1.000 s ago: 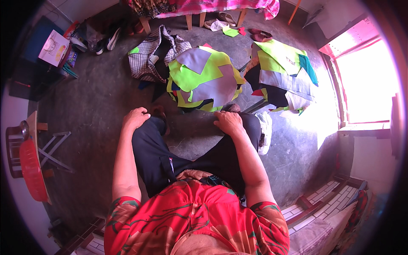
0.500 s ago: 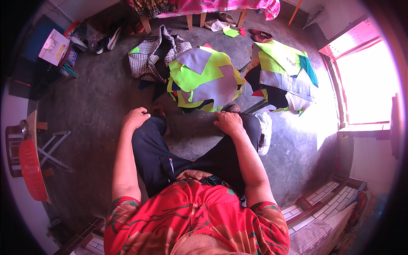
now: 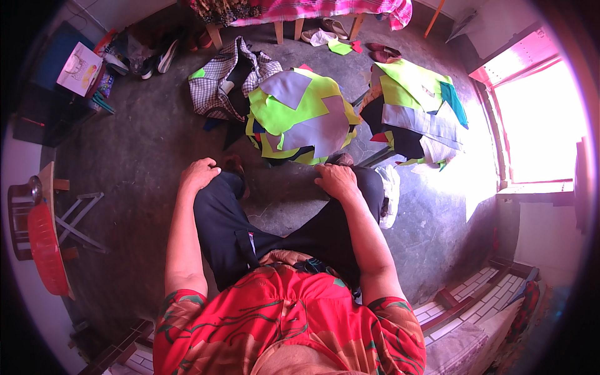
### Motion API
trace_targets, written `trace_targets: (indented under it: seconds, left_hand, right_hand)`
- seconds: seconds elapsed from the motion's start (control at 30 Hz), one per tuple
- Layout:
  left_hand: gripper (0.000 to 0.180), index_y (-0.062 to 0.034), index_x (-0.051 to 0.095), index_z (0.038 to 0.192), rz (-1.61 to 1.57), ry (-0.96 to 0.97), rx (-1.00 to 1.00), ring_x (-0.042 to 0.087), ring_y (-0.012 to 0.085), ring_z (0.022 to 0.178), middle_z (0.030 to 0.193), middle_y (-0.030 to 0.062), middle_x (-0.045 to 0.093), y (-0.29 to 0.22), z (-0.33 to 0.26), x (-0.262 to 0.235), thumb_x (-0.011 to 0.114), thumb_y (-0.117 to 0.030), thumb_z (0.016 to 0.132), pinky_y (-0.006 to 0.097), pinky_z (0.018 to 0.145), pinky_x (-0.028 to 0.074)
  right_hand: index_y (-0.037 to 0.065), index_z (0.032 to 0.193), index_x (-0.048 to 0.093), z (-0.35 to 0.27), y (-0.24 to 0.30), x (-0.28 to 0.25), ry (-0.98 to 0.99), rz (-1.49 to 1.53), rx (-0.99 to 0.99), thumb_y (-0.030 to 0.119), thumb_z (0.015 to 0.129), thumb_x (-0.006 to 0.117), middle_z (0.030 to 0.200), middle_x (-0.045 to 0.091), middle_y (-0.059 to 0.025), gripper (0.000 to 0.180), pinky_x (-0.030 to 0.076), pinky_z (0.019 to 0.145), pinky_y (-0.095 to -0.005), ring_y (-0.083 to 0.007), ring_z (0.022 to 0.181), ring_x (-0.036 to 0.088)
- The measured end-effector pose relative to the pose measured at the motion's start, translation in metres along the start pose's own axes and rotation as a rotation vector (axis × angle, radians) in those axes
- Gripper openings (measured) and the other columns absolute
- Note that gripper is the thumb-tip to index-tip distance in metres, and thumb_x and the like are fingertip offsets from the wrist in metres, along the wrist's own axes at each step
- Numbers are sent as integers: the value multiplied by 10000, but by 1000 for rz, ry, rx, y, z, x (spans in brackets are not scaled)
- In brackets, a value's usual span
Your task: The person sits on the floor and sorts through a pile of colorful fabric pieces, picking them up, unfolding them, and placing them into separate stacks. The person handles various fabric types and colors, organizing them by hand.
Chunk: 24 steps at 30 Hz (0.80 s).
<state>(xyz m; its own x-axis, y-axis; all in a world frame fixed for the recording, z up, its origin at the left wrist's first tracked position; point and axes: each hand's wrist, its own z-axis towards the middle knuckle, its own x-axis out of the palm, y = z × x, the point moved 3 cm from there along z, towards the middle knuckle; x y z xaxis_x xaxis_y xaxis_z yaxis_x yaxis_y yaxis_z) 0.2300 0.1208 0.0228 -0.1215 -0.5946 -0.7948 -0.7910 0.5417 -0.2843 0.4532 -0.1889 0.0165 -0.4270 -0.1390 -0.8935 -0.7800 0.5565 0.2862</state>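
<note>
Far left: a red basin (image 3: 44, 250) is being kept at the wall, with a folding stool (image 3: 78, 215) just beside it.

Left hand (image 3: 199, 175): it is being rested on the left knee of the black trousers (image 3: 219, 225). The fingers are being held loosely curled over the knee, roughly half closed. Nothing is being gripped.

Centre, on the concrete floor (image 3: 144, 162): a checked cloth (image 3: 219, 84) is lying crumpled. Touching its right edge, a pile of neon yellow-green and grey fabric pieces (image 3: 300, 119) is lying just ahead of both knees, near the hands but apart from them.

Right hand (image 3: 337, 181): it is being laid palm down on the right knee, with the fingers relaxed and mostly extended. Nothing is being held.

Right: a second fabric pile (image 3: 419, 106) is lying nearer the bright window (image 3: 537, 125).

Judgement: no cloth is being handled; the step in hand is being read as a seated pause in front of the near pile. Any pick from that pile is being judged to call for a forward lean and a hand lifted off its knee.
</note>
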Motion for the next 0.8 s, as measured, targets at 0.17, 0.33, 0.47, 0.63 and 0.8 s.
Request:
trace_targets:
  seconds: [0.17, 0.33, 0.47, 0.63, 0.8]
  left_hand:
    - [426, -140, 633, 1145, -24, -4, 0, 599, 249, 1077, 1120, 56, 664, -1, -3, -2, 596, -408, 817, 387, 900, 461]
    - [392, -105, 634, 1138, 24, -103, 33, 628, 245, 1029, 1083, 91, 673, -17, -17, -7, 617, -345, 829, 371, 873, 480]
    - [318, -113, 649, 1106, -232, -285, 258, 633, 256, 1014, 1097, 88, 664, -16, -18, -12, 635, -273, 832, 367, 849, 496]
    - [259, -42, 671, 1050, -759, -218, 908, 664, 179, 888, 945, 96, 687, -165, -125, -69, 676, -139, 810, 303, 797, 515]
    - [140, -45, 681, 896, -1106, 738, 1960, 632, 275, 903, 933, 123, 657, -255, -261, -74, 676, -175, 844, 378, 801, 479]
  right_hand:
    - [73, 978, 616, -1, -2, 0, -71, 19, -33, 305, 800, 660, 959, 666, -119, 295, 500, 739, -441, -300, 929, 646]
    - [148, 1168, 614, -3, 4, -10, 62, -3, 55, 315, 819, 632, 1084, 666, -88, 387, 485, 844, -416, -276, 1012, 626]
    - [87, 982, 610, -4, 1, -5, -89, 25, -42, 300, 803, 642, 943, 671, -121, 280, 500, 760, -442, -314, 907, 650]
    - [118, 1042, 623, -8, -5, -7, -26, 18, 62, 310, 799, 618, 1007, 671, -109, 310, 497, 802, -443, -310, 956, 639]
    - [172, 1198, 609, -6, 8, -13, 46, 21, 78, 328, 804, 636, 1080, 662, -126, 424, 471, 875, -446, -312, 1029, 617]
